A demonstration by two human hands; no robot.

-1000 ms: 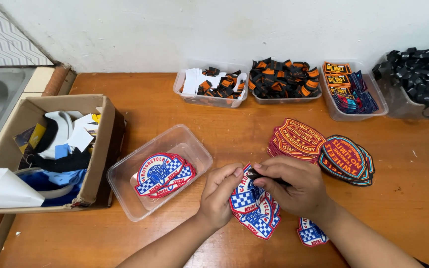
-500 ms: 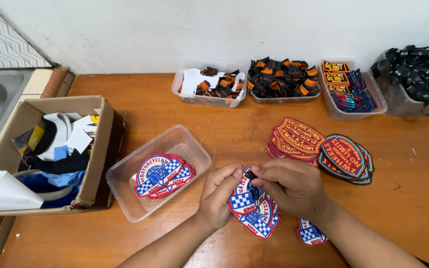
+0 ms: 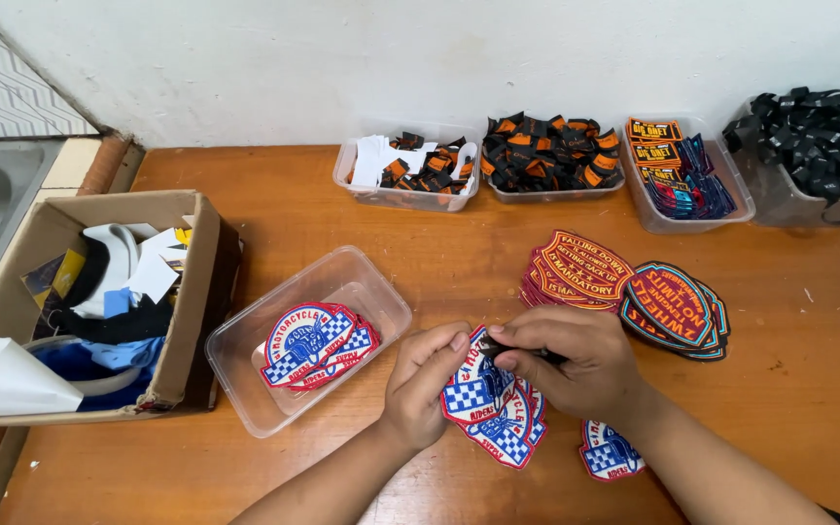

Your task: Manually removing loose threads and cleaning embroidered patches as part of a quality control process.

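- Head view, lower middle of the frame: the left hand [image 3: 425, 374] is curled narrow, its fingertips pinching the left edge of the stack of checkered patches [image 3: 493, 418], which lies on the surface [image 3: 342, 233].
- Just right of it, the right hand [image 3: 576, 365] is closed on a small dark piece [image 3: 515, 348], held at the top edge of the same stack. What the piece is cannot be told.
- The step in hand appears to be work on the topmost patch, one hand steadying it, the other bringing the dark piece to it.
- A next move would call for keeping the pinch firm so that only the top patch lifts off the stack.
- Left of the hands, near them, a clear tub [image 3: 245, 399] holds like patches [image 3: 313, 345]. One single patch [image 3: 610, 455] lies at lower right.
- Right of centre lie red patches [image 3: 580, 267] and teal-edged patches [image 3: 678, 311], and at far left a cardboard box [image 3: 201, 282].
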